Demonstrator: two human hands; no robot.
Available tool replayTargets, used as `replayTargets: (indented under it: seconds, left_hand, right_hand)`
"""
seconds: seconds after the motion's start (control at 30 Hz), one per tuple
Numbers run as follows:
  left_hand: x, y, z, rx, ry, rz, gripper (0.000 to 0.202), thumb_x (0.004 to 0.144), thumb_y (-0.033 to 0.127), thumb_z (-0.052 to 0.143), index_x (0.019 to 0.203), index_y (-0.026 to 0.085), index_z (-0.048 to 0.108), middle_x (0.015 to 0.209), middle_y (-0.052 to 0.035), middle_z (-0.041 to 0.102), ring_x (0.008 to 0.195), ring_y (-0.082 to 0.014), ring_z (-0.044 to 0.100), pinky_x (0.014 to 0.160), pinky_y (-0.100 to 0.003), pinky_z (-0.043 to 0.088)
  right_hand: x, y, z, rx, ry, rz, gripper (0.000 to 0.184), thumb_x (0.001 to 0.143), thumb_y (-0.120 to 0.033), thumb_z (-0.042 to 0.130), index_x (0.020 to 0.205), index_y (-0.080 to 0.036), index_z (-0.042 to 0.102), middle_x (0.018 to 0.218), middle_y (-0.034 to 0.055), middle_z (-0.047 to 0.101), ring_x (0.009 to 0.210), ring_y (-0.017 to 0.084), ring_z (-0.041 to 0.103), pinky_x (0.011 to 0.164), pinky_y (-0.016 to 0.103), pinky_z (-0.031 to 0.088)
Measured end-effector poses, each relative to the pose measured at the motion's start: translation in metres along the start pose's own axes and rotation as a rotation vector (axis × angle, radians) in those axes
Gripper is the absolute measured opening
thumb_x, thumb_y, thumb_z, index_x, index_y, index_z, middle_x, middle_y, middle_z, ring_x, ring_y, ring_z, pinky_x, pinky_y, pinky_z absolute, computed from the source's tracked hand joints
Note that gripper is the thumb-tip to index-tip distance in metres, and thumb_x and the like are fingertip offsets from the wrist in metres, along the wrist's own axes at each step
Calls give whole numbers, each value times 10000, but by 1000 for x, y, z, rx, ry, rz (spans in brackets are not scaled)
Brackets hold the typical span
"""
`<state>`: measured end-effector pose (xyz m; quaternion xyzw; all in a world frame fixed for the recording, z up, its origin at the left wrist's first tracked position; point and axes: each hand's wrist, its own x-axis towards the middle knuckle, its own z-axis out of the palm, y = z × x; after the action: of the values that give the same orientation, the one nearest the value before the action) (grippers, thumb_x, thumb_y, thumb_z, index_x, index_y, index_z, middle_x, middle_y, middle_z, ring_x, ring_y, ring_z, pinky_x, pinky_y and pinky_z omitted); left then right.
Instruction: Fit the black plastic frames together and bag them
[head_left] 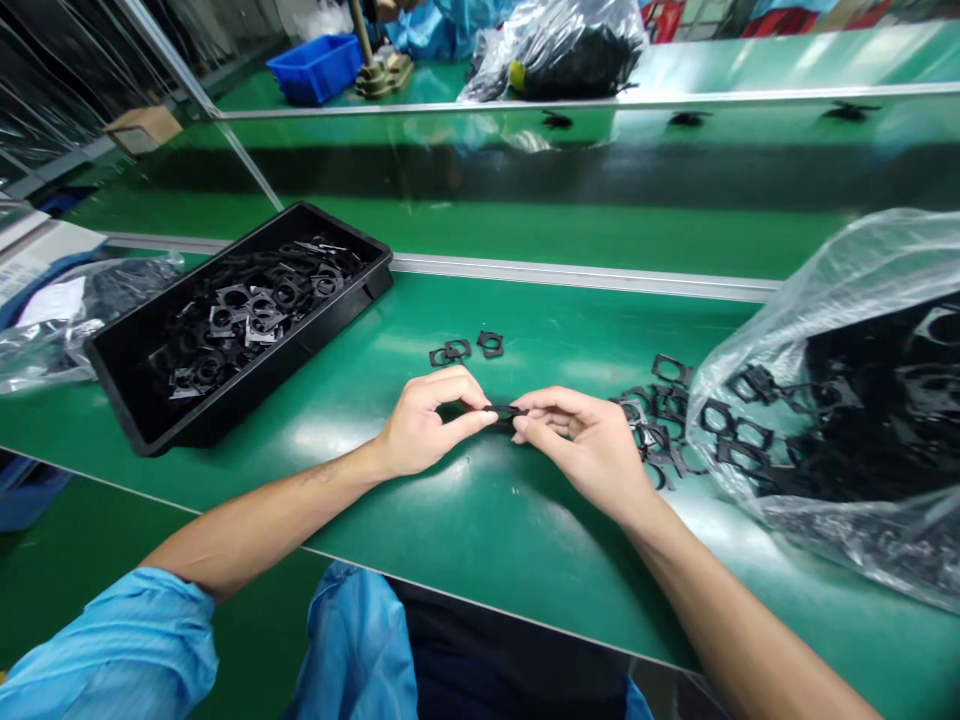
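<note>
Between my two hands, just above the green tabletop, is a small black plastic frame [505, 410], seen nearly edge-on. My left hand [431, 420] pinches its left end between thumb and fingertips. The right end sits in the fingertips of my right hand [581, 440]. Fingers cover much of the piece, so whether it is one part or two pressed together cannot be told. Just beyond my hands lie a few loose black frames [490, 344] with round openings. Right of my right hand is a scattered pile of similar frames [664, 405].
A black bin [300, 350] holding many black frames stands at the left. On the right, an open clear plastic bag [731, 480] spills more frames. A metal rail [585, 278] runs along the table's back. Farther off are a blue crate [315, 70] and a filled bag [562, 50].
</note>
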<state>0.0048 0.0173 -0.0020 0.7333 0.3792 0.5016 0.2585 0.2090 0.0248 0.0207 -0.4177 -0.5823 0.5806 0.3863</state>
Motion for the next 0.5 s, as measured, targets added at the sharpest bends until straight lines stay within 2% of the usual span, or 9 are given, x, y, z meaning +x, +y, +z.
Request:
replayTargets:
  seconds: [0.17, 0.3, 0.4, 0.5]
  left_hand:
    - [-2, -2, 5, -127, 14, -183, 191, 871, 288, 738, 767, 159, 643, 712, 0, 667, 655, -113, 630, 643, -222, 525]
    - [-2, 0, 7, -227, -21, -304, 206, 854, 321, 759, 783, 154, 661, 716, -6, 695, 651, -119, 663, 656, -222, 553]
    - [-2, 3, 6, -289, -58, -356, 220, 853, 339, 766, 793, 148, 675, 714, -15, 711, 645, -125, 682, 657, -228, 565]
    - [-2, 3, 6, -349, -51, -402, 250, 831, 362, 794, 788, 143, 682, 693, -16, 711, 627, -121, 681, 643, -223, 569]
  right_hand:
    - [1, 4, -1, 1, 11, -23, 124, 802, -285, 771, 859, -178, 746, 722, 15, 698, 626, 141, 653, 666, 279, 558]
    - [1, 4, -5, -85, 49, -141, 69, 810, -268, 774, 794, -201, 775, 858, 43, 707, 762, 163, 666, 694, 283, 558]
    - [2, 0, -7, -137, 45, -202, 73, 816, -284, 784, 780, -222, 796, 861, 49, 701, 805, 177, 663, 701, 292, 555]
    - [2, -1, -6, -65, 47, -137, 172, 790, -377, 824, 777, -211, 780, 852, 49, 703, 780, 176, 667, 706, 300, 562]
